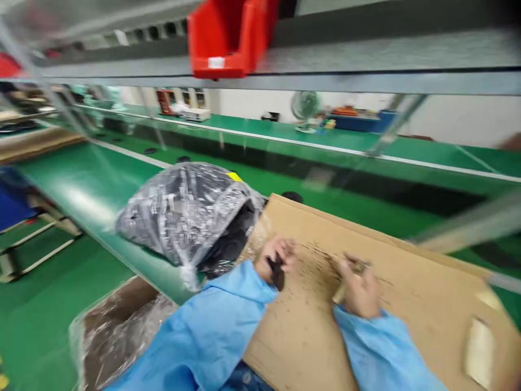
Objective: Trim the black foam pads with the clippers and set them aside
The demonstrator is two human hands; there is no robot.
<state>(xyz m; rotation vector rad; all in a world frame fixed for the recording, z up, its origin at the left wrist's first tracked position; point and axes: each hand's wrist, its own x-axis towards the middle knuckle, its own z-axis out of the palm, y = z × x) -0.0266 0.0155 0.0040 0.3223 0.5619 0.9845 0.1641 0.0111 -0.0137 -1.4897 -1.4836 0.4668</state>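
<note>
My left hand (280,258) is closed on a small black part (276,270), above the left side of a cardboard sheet (301,342). To its right, my right hand (361,288) is closed around a small tool; a pale end (338,295) sticks out below the fist and something metallic shows at the fingers. Blur hides the tool's kind. Dark scraps (321,259) are scattered over the cardboard between the hands. Beside my left hand, a clear plastic bag (175,209) full of black pieces lies with its mouth towards the cardboard.
A red bin (222,46) sits on the metal shelf (366,60) above. At lower left stands a box lined with clear plastic (122,331). A pale flat object (480,350) lies at the cardboard's right. Behind the frame is a green bench with a fan (305,108).
</note>
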